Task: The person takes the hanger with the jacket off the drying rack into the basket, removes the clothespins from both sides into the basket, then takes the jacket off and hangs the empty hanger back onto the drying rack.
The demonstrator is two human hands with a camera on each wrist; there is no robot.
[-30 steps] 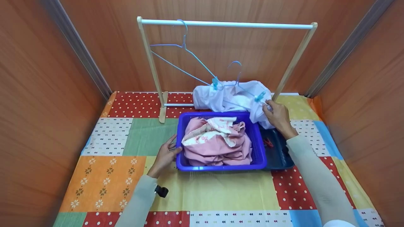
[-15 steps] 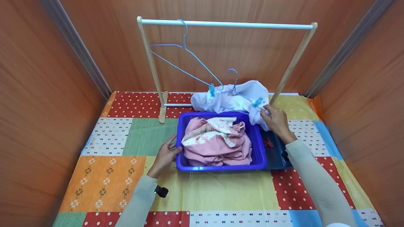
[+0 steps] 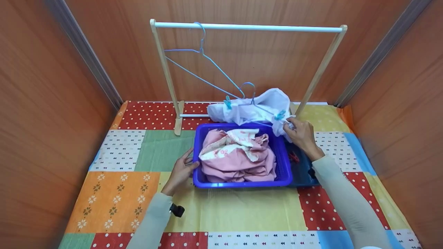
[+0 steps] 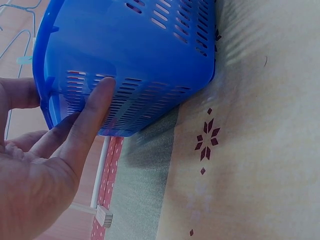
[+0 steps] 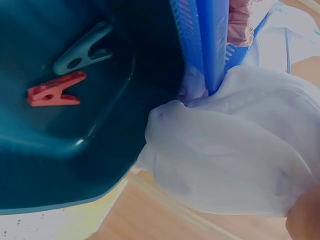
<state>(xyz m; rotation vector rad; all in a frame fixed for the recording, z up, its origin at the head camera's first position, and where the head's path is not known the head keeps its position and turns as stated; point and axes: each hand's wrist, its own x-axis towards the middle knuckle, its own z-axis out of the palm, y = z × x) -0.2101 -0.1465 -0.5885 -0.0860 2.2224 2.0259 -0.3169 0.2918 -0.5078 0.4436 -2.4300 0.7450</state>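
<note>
Pinching the right end of a bunched white cloth (image 3: 268, 100) in the nearer right hand (image 3: 303, 135); stretching lengthwise leftward from those fingertips (image 3: 291, 122), behind the purple plastic basket (image 3: 242, 184), pegged with teal clothespins (image 3: 227, 102) to a thin blue wire hanger (image 3: 254, 91). Touching the basket's left wall with the left hand (image 3: 180, 174), fingers nearly straight. Probably hemmed in front by the basket, freer upward toward the white rail (image 3: 256, 27).

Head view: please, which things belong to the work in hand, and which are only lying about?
In the work, it seems:
white cloth, gripped by the right hand
hanger with it
two teal clips on it
basket, touched by the left hand

Probably only lying about:
pink cloth
tray
red peg
bare hanger on the rack
</note>
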